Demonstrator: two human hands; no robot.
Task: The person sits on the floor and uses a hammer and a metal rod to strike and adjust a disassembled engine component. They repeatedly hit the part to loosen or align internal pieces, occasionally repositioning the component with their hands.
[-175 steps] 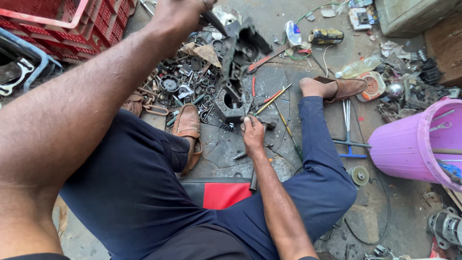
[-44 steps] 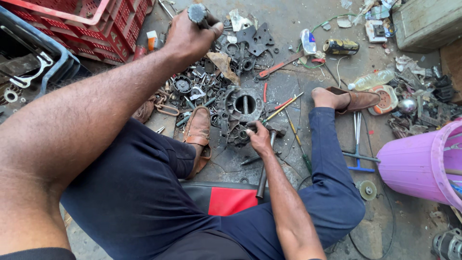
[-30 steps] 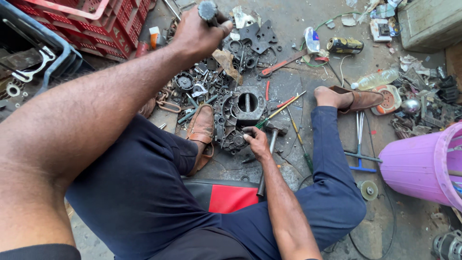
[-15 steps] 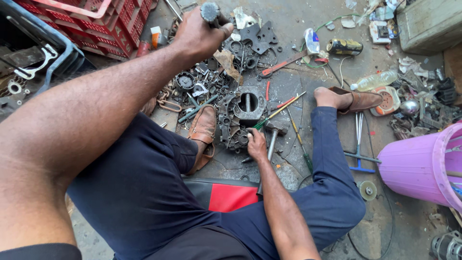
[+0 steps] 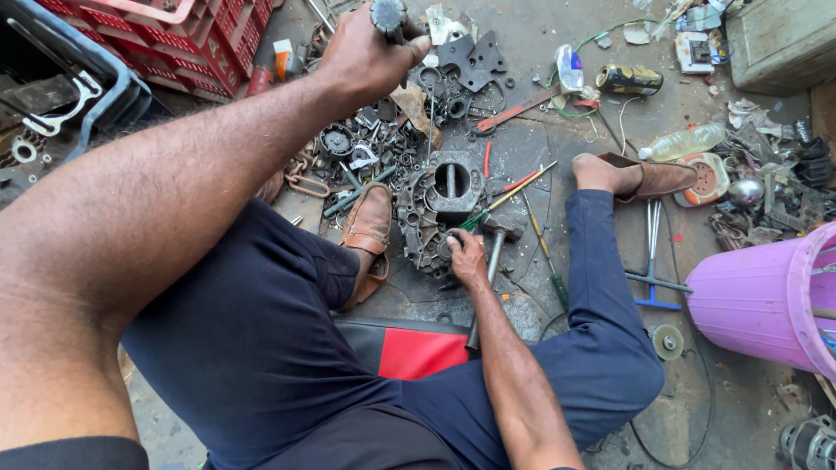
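Observation:
I sit on the floor with a grey metal engine casing (image 5: 440,204) between my feet. My left hand (image 5: 366,61) reaches far forward and is shut on a dark round metal part (image 5: 388,14) above a heap of scrap parts (image 5: 374,144). My right hand (image 5: 467,258) is curled on the casing's lower right edge, gripping it with its fingertips. A hammer (image 5: 490,261) lies just right of that hand, its head near the casing. Green-handled and red screwdrivers (image 5: 509,193) lie beside the casing.
Red plastic crates (image 5: 187,39) stand at the far left, and a purple bucket (image 5: 766,300) lies on its side at the right. A blue T-handled wrench (image 5: 653,252), a plastic bottle (image 5: 684,142), a can (image 5: 629,79) and cables litter the floor. A red and black cushion (image 5: 409,348) is under me.
My right hand has slid a little from beside the hammer onto the casing's edge. My left hand stays stretched out, holding the round part almost still.

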